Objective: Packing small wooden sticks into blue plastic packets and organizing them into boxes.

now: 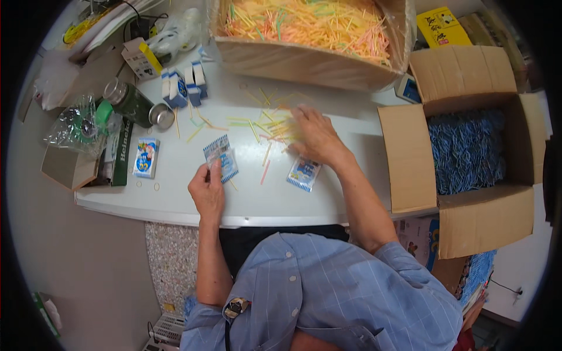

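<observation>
My left hand [207, 188] pinches a small blue-and-white packet [220, 159] between thumb and fingers, above the near part of the white table. To the right, my right hand [319, 136] is over the right side of a loose pile of thin pastel sticks [275, 126], yellow, green and pink. Its back is turned up and its fingertips are partly hidden and blurred, so whether it grips any sticks cannot be made out. Just below my right wrist lies a second blue-and-white packet [304, 173]. A pink stick [265, 172] lies apart between the two packets.
A large lined carton [304, 70] full of similar sticks stands at the back. On the right, an open cardboard box [413, 158] holds many blue packets [466, 152]. At left are a dark green bottle [132, 105], small blue-and-white boxes [174, 89] and an upright-printed small box [146, 157].
</observation>
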`<control>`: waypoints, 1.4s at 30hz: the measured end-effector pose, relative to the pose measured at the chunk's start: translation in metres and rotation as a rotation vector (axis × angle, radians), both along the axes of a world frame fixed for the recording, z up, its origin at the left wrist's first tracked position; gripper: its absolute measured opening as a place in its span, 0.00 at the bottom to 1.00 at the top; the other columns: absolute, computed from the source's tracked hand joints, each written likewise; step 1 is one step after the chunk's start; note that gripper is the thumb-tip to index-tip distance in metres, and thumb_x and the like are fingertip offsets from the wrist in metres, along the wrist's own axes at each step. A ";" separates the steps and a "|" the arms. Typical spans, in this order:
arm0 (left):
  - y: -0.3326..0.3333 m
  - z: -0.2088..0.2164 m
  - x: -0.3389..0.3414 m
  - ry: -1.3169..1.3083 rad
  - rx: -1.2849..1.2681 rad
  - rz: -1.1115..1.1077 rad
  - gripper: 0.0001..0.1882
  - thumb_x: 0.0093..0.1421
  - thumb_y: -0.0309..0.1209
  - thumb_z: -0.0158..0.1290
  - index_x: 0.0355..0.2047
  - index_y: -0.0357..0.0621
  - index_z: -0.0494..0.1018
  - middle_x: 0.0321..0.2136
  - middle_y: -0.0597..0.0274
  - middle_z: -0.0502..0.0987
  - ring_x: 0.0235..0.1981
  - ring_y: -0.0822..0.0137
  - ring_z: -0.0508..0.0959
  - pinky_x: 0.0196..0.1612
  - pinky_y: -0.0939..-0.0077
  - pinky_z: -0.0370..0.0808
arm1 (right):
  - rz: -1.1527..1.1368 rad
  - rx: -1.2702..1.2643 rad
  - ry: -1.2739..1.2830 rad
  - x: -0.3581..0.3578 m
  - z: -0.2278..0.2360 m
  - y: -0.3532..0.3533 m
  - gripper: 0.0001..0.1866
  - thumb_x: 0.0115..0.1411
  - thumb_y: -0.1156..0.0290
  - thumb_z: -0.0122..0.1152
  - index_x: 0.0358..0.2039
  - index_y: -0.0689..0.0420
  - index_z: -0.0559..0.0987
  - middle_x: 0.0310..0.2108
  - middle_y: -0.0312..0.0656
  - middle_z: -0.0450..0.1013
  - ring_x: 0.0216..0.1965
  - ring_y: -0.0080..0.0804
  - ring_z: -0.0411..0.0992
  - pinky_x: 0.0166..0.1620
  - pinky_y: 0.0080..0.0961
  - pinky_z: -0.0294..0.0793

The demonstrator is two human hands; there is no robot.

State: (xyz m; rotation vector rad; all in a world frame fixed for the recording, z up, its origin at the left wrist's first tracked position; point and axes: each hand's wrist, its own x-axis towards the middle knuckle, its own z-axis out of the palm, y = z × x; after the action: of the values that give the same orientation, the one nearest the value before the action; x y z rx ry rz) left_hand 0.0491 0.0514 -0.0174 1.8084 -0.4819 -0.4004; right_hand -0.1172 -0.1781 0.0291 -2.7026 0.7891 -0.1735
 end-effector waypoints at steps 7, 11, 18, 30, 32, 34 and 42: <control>0.010 -0.020 0.009 0.042 -0.032 0.016 0.13 0.67 0.32 0.54 0.35 0.30 0.78 0.24 0.68 0.75 0.26 0.81 0.67 0.28 0.83 0.65 | 0.049 -0.089 -0.586 0.024 0.080 0.016 0.15 0.57 0.73 0.64 0.46 0.59 0.79 0.44 0.49 0.77 0.46 0.47 0.75 0.50 0.35 0.74; 0.001 -0.020 0.000 0.008 -0.146 0.077 0.12 0.66 0.30 0.55 0.37 0.29 0.78 0.24 0.66 0.76 0.26 0.81 0.69 0.29 0.83 0.68 | -0.041 -0.255 -0.773 0.060 0.132 -0.057 0.10 0.62 0.72 0.61 0.42 0.59 0.81 0.36 0.48 0.78 0.37 0.45 0.77 0.43 0.32 0.76; 0.001 -0.025 0.003 0.044 -0.215 0.115 0.10 0.66 0.27 0.55 0.39 0.30 0.78 0.25 0.67 0.76 0.25 0.82 0.69 0.27 0.85 0.67 | 0.185 -0.601 -0.400 0.140 0.157 -0.189 0.12 0.64 0.67 0.57 0.45 0.57 0.79 0.40 0.49 0.75 0.44 0.48 0.75 0.46 0.40 0.74; 0.006 -0.030 0.000 -0.029 -0.096 0.137 0.07 0.65 0.25 0.55 0.36 0.31 0.78 0.24 0.69 0.75 0.23 0.83 0.68 0.25 0.87 0.66 | 0.307 -0.955 0.092 0.252 0.132 -0.255 0.08 0.56 0.71 0.55 0.31 0.56 0.82 0.36 0.43 0.78 0.48 0.37 0.74 0.48 0.40 0.76; 0.007 -0.036 0.001 -0.049 -0.096 0.122 0.07 0.65 0.25 0.56 0.36 0.31 0.78 0.24 0.69 0.76 0.24 0.83 0.69 0.25 0.87 0.66 | 0.320 -1.020 0.051 0.254 0.125 -0.265 0.08 0.55 0.70 0.55 0.30 0.56 0.82 0.36 0.43 0.78 0.47 0.36 0.75 0.47 0.39 0.76; 0.009 -0.039 0.002 -0.075 -0.092 0.112 0.06 0.65 0.25 0.56 0.36 0.31 0.78 0.24 0.69 0.76 0.24 0.83 0.69 0.26 0.87 0.66 | 0.334 -1.081 0.002 0.257 0.120 -0.271 0.08 0.55 0.70 0.55 0.28 0.57 0.82 0.36 0.42 0.78 0.46 0.35 0.75 0.46 0.38 0.76; 0.006 -0.035 0.005 -0.053 -0.067 0.097 0.06 0.65 0.25 0.56 0.36 0.32 0.78 0.24 0.69 0.76 0.24 0.83 0.68 0.27 0.86 0.66 | 0.245 -0.524 -0.159 0.238 0.129 -0.276 0.11 0.66 0.65 0.49 0.38 0.60 0.75 0.36 0.55 0.75 0.42 0.58 0.72 0.44 0.49 0.71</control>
State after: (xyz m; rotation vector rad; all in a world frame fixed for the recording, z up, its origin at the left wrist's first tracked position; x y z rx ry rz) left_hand 0.0538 0.0576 -0.0522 1.7731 -0.4377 -0.2671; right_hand 0.1204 -0.4542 0.1581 -3.1857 0.3978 -0.6029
